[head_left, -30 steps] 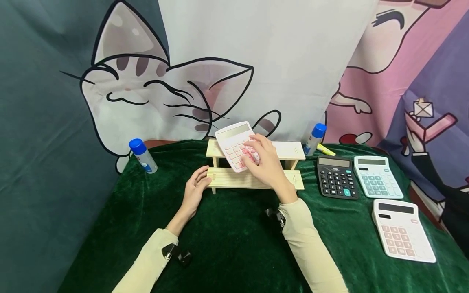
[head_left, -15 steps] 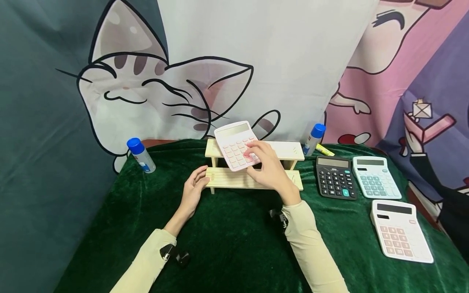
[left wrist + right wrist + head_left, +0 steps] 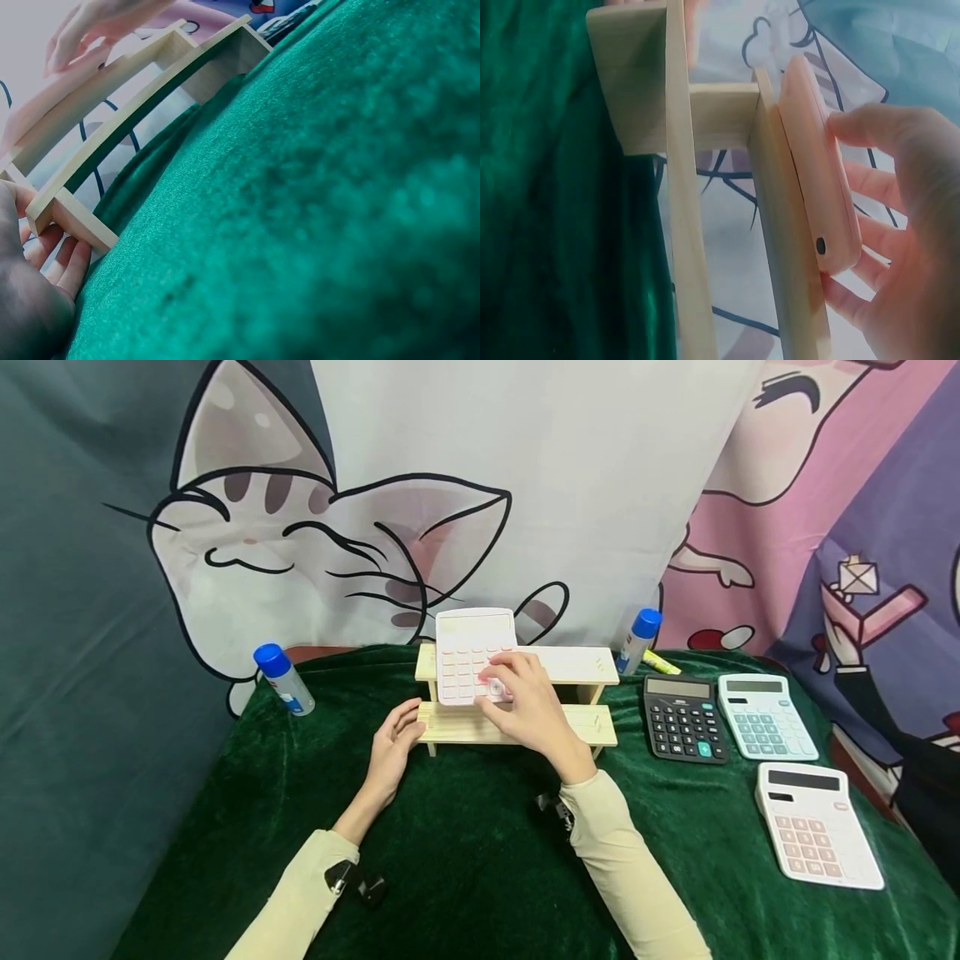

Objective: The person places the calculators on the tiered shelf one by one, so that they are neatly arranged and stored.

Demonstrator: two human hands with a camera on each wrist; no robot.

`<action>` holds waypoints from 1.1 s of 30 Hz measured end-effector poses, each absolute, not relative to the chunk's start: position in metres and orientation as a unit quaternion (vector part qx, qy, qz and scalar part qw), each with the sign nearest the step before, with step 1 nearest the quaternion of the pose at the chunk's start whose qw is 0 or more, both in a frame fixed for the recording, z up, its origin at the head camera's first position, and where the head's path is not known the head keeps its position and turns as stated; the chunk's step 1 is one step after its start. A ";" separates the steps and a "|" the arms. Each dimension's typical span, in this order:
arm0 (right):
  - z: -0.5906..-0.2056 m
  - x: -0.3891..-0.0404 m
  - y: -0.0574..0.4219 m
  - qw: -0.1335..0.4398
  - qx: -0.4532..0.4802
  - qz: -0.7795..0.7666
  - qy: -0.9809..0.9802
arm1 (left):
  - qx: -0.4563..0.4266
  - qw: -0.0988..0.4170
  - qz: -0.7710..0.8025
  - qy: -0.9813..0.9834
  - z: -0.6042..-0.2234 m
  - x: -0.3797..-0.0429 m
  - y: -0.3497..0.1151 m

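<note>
While the left hand [image 3: 393, 743] holds the wooden stand [image 3: 450, 727], the right hand's grip [image 3: 527, 700] seemingly pinches the pale pink calculator [image 3: 465, 635], long axis crossing the upper tier [image 3: 576, 665].

A draped tabletop set-up, the kind of room hidden: dark-green velvet cloth [image 3: 465, 877] spreads across the lower frame, and a multicoloured, cartoon-printed fabric backdrop [image 3: 600, 468] fills the upper frame.

A cartoon-cat backdrop [image 3: 600, 485] hangs behind green velvet cloth [image 3: 480, 860].
</note>
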State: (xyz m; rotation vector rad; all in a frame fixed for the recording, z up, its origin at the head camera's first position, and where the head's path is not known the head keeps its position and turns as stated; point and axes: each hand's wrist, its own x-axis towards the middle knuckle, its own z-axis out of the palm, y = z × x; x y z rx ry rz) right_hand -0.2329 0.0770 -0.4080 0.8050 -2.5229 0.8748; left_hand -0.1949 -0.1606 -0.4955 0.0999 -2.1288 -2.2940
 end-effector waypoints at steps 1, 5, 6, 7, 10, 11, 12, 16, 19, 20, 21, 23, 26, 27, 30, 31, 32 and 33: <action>-0.408 -0.232 0.076 0.179 0.284 0.308 -0.890 | 0.032 0.004 -0.732 -0.681 -0.496 -0.195 -0.161; -0.410 -0.231 0.071 0.189 0.278 0.299 -0.893 | 0.031 0.006 -0.733 -0.680 -0.496 -0.196 -0.161; -0.410 -0.231 0.070 0.191 0.276 0.296 -0.894 | 0.030 0.007 -0.733 -0.679 -0.497 -0.196 -0.161; -0.411 -0.231 0.069 0.192 0.274 0.295 -0.895 | 0.030 0.007 -0.734 -0.679 -0.497 -0.196 -0.161; -0.412 -0.229 0.068 0.192 0.270 0.292 -0.897 | 0.030 0.006 -0.734 -0.679 -0.497 -0.196 -0.160; -0.412 -0.229 0.068 0.192 0.269 0.292 -0.897 | 0.029 0.006 -0.734 -0.679 -0.497 -0.196 -0.160; -0.412 -0.229 0.068 0.193 0.269 0.292 -0.897 | 0.029 0.005 -0.734 -0.679 -0.497 -0.196 -0.160; -0.412 -0.228 0.067 0.193 0.272 0.292 -0.896 | 0.028 0.006 -0.735 -0.678 -0.497 -0.195 -0.160; -0.412 -0.228 0.066 0.196 0.274 0.289 -0.896 | 0.029 0.005 -0.734 -0.679 -0.496 -0.195 -0.161; -0.412 -0.228 0.066 0.196 0.274 0.288 -0.896 | 0.029 0.005 -0.733 -0.680 -0.496 -0.194 -0.161; -0.412 -0.228 0.065 0.197 0.275 0.288 -0.896 | 0.030 0.005 -0.732 -0.680 -0.495 -0.194 -0.161; -0.412 -0.228 0.065 0.199 0.276 0.287 -0.895 | 0.030 0.004 -0.731 -0.681 -0.495 -0.194 -0.161; -0.412 -0.227 0.065 0.200 0.277 0.287 -0.895 | 0.032 0.003 -0.731 -0.681 -0.494 -0.194 -0.161; -0.412 -0.227 0.065 0.200 0.276 0.286 -0.895 | 0.034 0.003 -0.731 -0.682 -0.494 -0.194 -0.161; -0.411 -0.226 0.066 0.197 0.276 0.287 -0.896 | 0.036 0.002 -0.730 -0.682 -0.494 -0.194 -0.160; -0.411 -0.226 0.066 0.196 0.276 0.287 -0.896 | 0.037 0.001 -0.730 -0.683 -0.494 -0.194 -0.160; -0.411 -0.226 0.066 0.195 0.276 0.288 -0.896 | 0.037 0.001 -0.728 -0.684 -0.494 -0.194 -0.160; -0.411 -0.226 0.066 0.194 0.277 0.289 -0.895 | 0.038 0.001 -0.728 -0.685 -0.494 -0.194 -0.160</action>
